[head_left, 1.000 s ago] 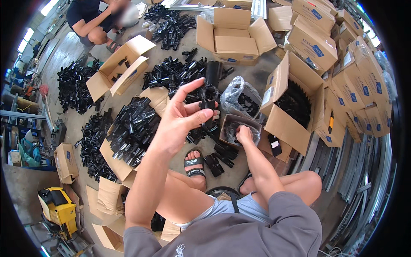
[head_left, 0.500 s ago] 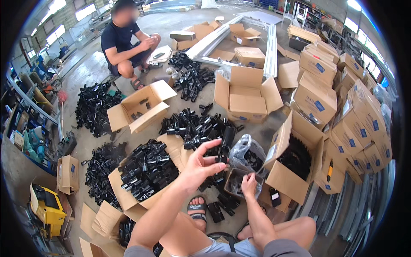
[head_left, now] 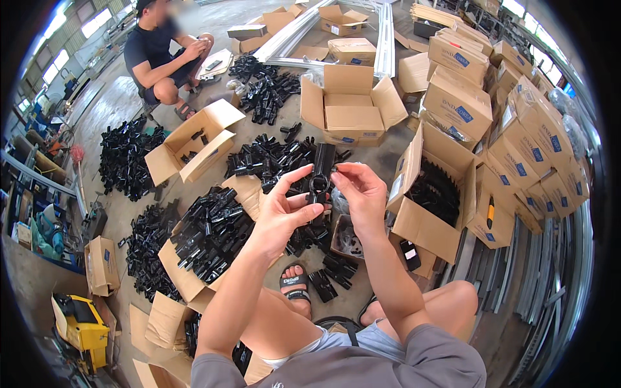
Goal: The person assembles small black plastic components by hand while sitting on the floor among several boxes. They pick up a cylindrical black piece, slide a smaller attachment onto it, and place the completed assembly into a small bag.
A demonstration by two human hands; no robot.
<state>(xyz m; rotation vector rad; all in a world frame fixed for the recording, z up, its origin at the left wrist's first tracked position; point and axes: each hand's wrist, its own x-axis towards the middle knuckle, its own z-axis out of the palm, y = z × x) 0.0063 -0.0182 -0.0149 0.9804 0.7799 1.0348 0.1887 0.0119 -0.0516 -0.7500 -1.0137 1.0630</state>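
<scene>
In mid-air ahead of the seated person, the left hand (head_left: 278, 216) grips a black tubular part (head_left: 325, 156), its thumb low against the part and its forefinger along the left side, the fingers partly curled. The part stands roughly upright between the two hands. At its right side, the right hand (head_left: 363, 193) has thumb and forefinger tips close together, just beside or touching the part; whether they pinch a small piece cannot be told. Containers, left to right: an open carton (head_left: 167, 163) has a few black pieces on its bottom; nearer the person, a heaped carton (head_left: 176, 275) bears a dense pile of black parts (head_left: 217, 229); a small box (head_left: 343, 253) behind the right forearm contains clear plastic film (head_left: 350, 244), its other contents hidden; a large open carton (head_left: 424, 223) at right contains black toothed pieces (head_left: 432, 191). As to pose, the left forearm rises from the lower edge, slanting rightward, with the thumb toward the person and the fingers spread along the part. The right forearm slants leftward, elbow bent above the right thigh, wrist raised and fingers folded inward, with the back of the hand facing outward.
</scene>
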